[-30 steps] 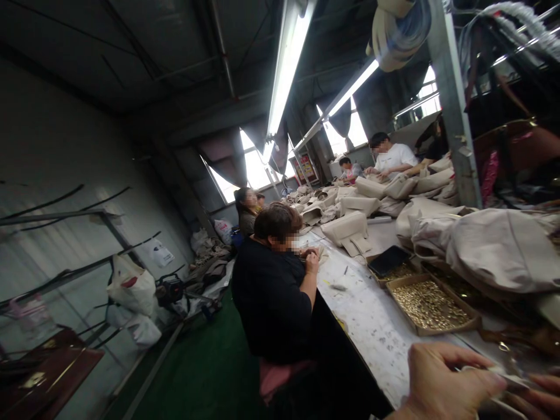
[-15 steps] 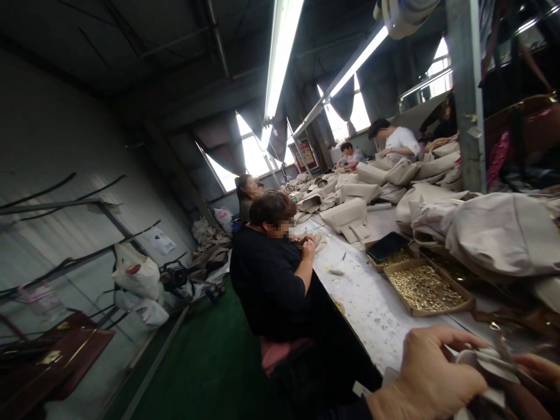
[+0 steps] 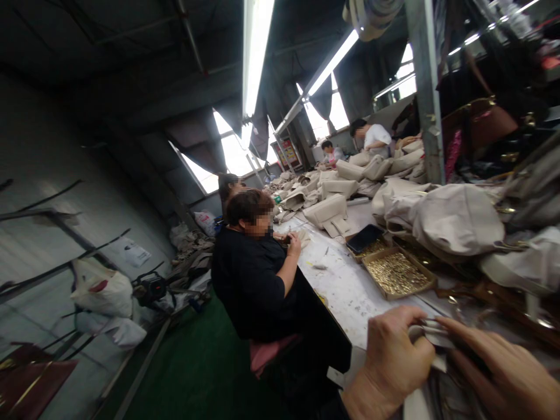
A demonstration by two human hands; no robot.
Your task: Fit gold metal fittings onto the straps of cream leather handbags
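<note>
At the lower right, my left hand [image 3: 391, 350] is closed, pinching a beige leather piece [image 3: 431, 333] between thumb and fingers. My right hand [image 3: 503, 364] meets it from the other side, its fingertips pressed on the same piece near my left fingers. Layers of the piece show between the two hands; its lower part is partly hidden by them. Just beyond my hands lies a shallow cardboard tray [image 3: 433, 284] full of small gold-coloured metal parts. A dark phone-like slab [image 3: 365, 238] rests on another tray behind it.
Beige bags [image 3: 459, 221] lie heaped along the white worktable [image 3: 336, 291]. A co-worker in black [image 3: 249, 274] sits at its left edge, hands on a small piece. More people work farther back. A metal post [image 3: 426, 93] rises at the right. Bags hang from a rack [image 3: 83, 256] on the left.
The view has swung to the right, so the scene sits farther left. My right hand has come more into view, and its fingertips are now at the leather piece beside my left fingers.
</note>
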